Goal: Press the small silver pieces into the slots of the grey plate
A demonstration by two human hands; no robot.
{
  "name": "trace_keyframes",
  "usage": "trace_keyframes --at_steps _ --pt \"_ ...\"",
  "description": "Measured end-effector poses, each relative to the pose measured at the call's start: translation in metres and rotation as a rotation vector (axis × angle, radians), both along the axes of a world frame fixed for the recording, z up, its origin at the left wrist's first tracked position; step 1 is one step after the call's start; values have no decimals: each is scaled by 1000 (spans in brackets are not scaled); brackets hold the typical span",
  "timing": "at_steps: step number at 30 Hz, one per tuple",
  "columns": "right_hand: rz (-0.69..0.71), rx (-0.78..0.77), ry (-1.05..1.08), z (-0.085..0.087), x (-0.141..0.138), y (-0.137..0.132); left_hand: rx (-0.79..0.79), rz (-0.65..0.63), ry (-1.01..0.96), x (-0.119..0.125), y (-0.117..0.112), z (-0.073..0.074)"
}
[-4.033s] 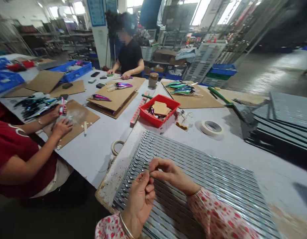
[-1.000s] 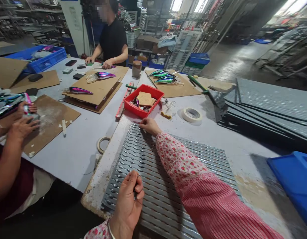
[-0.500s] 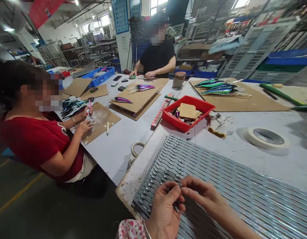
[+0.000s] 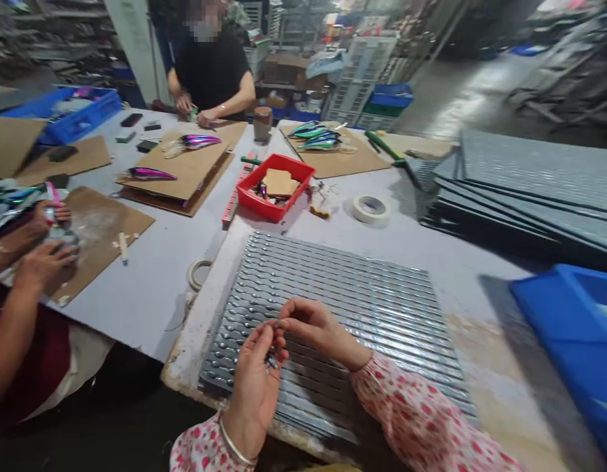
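A grey ridged board (image 4: 377,308) lies in front of me, with small shiny grey spindle-shaped pieces (image 4: 242,288) set in rows along its left part. Above that left part, my left hand (image 4: 254,377) is closed, with a small dark grey piece (image 4: 271,360) showing below its curled fingers. My right hand (image 4: 316,328) meets the left fingertips, its thumb and forefinger pinched on a tiny grey piece (image 4: 280,324). Both hands seem to touch this piece, whose outline is mostly covered by fingers.
Beyond the board are a red tray (image 4: 278,208) and a tape roll (image 4: 370,209). A blue bin (image 4: 554,328) and stacked grey boards (image 4: 539,177) stand on the right. A co-worker's hands (image 4: 48,255) work at the left; another person (image 4: 210,72) is across the table.
My view has swung to the right, bringing the blue bin and stacked boards into sight. My hands stay together at the fingertips over the board's left part.
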State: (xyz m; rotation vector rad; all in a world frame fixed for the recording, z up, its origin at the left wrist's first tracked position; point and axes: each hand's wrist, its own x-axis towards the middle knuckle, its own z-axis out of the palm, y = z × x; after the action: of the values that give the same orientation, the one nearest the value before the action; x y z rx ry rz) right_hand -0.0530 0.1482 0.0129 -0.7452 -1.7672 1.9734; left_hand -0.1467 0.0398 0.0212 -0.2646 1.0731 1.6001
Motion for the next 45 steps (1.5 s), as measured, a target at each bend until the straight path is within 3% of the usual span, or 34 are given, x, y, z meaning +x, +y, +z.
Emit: trace_keyframes --at_steps 5,8,12,19,22,26,33,38,45 --pt "-280 142 -35 -13 3 31 -8 -92 -105 -5 3 -1" --pt "-323 203 -73 -19 2 52 29 -108 -184 -7 4 -1" --pt "-255 545 -261 -22 -6 74 18 -90 -213 -9 6 0" --pt "10 1188 -634 -14 -25 87 16 -82 -197 -10 5 -5" --pt "128 1355 -723 -12 -28 90 25 -67 -194 -9 5 -8" --pt "134 1327 -650 -18 -25 91 68 -53 -191 -8 4 -11" --pt "-33 1117 -361 -41 -23 90 111 -14 -233 -4 0 -9" --pt "-66 1035 -323 -36 -20 89 91 2 -232 -3 -2 -9" --pt "35 1206 -409 -25 -24 94 58 -30 -222 -5 1 -13"
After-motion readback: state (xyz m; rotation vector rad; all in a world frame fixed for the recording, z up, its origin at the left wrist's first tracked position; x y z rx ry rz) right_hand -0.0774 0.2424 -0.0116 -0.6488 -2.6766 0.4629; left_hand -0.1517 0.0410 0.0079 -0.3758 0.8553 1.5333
